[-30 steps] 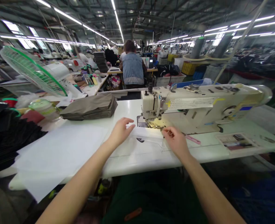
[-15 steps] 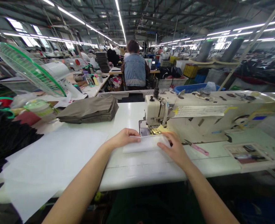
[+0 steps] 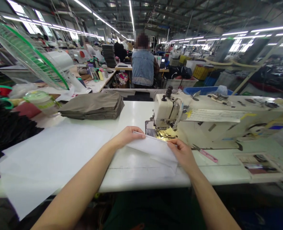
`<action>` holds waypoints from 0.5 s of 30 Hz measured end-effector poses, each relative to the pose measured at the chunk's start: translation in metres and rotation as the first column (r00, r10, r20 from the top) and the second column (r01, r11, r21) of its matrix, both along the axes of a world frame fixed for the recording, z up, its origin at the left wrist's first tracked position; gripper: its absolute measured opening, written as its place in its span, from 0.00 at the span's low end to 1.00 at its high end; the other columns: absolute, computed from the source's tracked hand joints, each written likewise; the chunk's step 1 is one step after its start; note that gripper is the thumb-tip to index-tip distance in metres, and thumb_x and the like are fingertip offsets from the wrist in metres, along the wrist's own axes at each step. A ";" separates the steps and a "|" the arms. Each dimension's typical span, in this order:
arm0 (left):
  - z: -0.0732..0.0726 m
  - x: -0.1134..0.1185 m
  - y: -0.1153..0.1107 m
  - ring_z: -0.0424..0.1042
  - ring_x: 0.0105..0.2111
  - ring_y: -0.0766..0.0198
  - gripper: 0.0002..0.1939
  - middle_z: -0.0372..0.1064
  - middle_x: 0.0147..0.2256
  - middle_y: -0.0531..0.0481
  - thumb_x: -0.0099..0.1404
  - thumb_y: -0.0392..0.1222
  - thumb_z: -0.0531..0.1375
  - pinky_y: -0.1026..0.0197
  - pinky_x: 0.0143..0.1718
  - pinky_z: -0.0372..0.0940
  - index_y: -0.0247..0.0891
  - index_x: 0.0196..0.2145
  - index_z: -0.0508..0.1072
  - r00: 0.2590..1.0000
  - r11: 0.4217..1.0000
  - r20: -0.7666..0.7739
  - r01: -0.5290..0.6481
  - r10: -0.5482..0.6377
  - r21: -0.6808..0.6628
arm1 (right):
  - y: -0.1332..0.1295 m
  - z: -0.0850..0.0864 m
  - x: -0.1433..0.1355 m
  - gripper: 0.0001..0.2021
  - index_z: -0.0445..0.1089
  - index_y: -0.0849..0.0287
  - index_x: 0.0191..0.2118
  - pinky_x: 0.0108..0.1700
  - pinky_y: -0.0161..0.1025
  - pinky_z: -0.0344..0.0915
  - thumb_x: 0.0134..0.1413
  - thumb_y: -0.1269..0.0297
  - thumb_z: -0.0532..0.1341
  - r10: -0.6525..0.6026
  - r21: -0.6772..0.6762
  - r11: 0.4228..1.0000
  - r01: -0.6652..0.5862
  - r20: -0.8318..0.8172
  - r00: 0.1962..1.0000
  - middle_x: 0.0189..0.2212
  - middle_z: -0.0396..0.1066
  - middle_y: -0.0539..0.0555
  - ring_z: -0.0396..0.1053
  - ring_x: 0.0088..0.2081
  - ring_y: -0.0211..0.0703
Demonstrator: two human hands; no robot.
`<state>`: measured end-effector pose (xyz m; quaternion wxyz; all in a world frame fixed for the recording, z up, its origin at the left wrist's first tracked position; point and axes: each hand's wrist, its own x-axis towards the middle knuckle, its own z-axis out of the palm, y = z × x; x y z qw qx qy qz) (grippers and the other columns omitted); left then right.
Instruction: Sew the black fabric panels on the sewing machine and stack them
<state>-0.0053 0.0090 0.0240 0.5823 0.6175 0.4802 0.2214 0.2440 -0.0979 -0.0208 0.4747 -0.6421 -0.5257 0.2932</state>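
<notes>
A piece of thin white fabric point(image 3: 153, 149) is stretched between my two hands, its upper edge folded over. My left hand point(image 3: 131, 135) pinches that edge at the left, thumb on top. At the right end my right hand point(image 3: 179, 150) grips it between thumb and fingers. Just beyond the cloth stands a sewing machine point(image 3: 199, 108), its lit presser foot point(image 3: 166, 135) close to the folded edge. Whether the cloth touches the foot I cannot tell. Pink-handled thread snips point(image 3: 206, 154) lie to the right of my right hand.
Large white sheets point(image 3: 52, 150) cover the table's left side, overhanging its front edge. Behind them sits a stack of grey-brown fabric point(image 3: 93, 107), near a green-rimmed fan point(image 3: 31, 54). A tool tray point(image 3: 258, 166) is set at the right. A person in a denim vest point(image 3: 143, 67) sits ahead.
The folded edge has been drawn tauter and now slants down to the right. The cloth hangs lower near my right hand, which has shifted slightly down. The camera view has shifted a little.
</notes>
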 end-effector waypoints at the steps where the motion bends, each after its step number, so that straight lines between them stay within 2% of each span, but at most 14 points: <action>1: 0.000 0.000 0.000 0.68 0.25 0.64 0.19 0.73 0.26 0.52 0.46 0.53 0.71 0.64 0.27 0.59 0.37 0.30 0.77 1.000 1.000 0.017 -0.009 0.009 -0.020 | -0.001 0.000 0.000 0.17 0.78 0.55 0.34 0.35 0.41 0.65 0.51 0.46 0.63 -0.007 0.004 1.000 0.007 -0.007 1.000 0.29 0.77 0.52 0.69 0.30 0.47; 8: 0.000 -0.001 0.000 0.69 0.26 0.64 0.17 0.73 0.26 0.52 0.48 0.51 0.71 0.64 0.28 0.60 0.36 0.32 0.78 0.998 0.998 0.067 -0.002 0.007 -0.068 | -0.004 0.000 0.000 0.18 0.78 0.55 0.37 0.35 0.41 0.64 0.52 0.46 0.63 -0.017 -0.009 1.000 0.016 -0.056 0.998 0.30 0.77 0.52 0.69 0.30 0.46; 15: 0.002 -0.004 0.002 0.70 0.26 0.63 0.18 0.75 0.27 0.51 0.46 0.48 0.71 0.64 0.28 0.60 0.36 0.34 0.79 0.993 0.992 0.115 -0.009 0.023 -0.125 | -0.006 0.000 -0.001 0.17 0.78 0.55 0.38 0.36 0.41 0.63 0.53 0.46 0.62 -0.007 -0.019 1.000 0.005 -0.085 0.996 0.31 0.77 0.52 0.69 0.32 0.47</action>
